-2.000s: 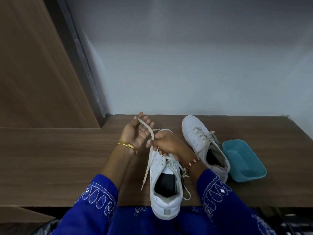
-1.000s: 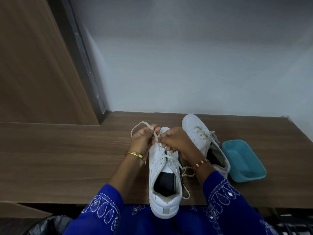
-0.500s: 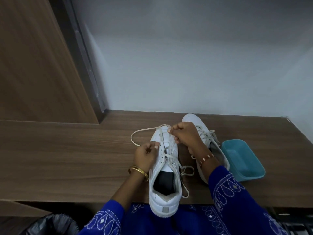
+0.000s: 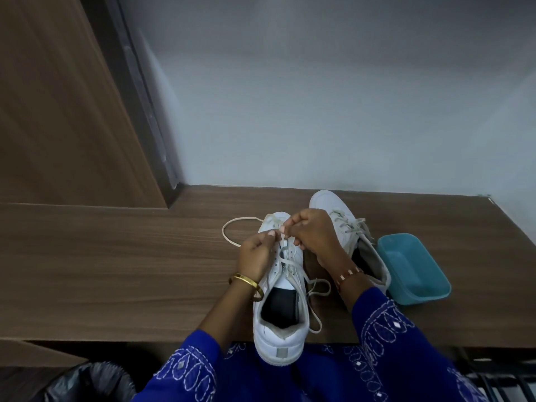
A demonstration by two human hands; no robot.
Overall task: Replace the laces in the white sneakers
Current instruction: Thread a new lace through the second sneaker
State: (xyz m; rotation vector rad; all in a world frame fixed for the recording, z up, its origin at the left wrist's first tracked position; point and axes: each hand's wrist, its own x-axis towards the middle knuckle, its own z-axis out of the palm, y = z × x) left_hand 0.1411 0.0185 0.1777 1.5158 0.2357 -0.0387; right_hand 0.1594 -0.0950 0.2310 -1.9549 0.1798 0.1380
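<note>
Since half a second ago, the left hand (image 4: pixel 256 250) is raised to meet the right hand (image 4: pixel 314 236); both seemingly pinch the cream flat lace (image 4: pixel 232 224) over the near white leather sneaker (image 4: pixel 280 323), at 6 o'clock on the brown wooden bench (image 4: pixel 116 271). The slack loop at 10 o'clock could be snagged or twisted.

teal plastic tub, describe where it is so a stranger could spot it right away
On the brown wooden counter below the grey wall, look to the far right, past the two white sneakers. The teal rectangular plastic tub sits beside the farther white sneaker, the only coloured item there.
</note>
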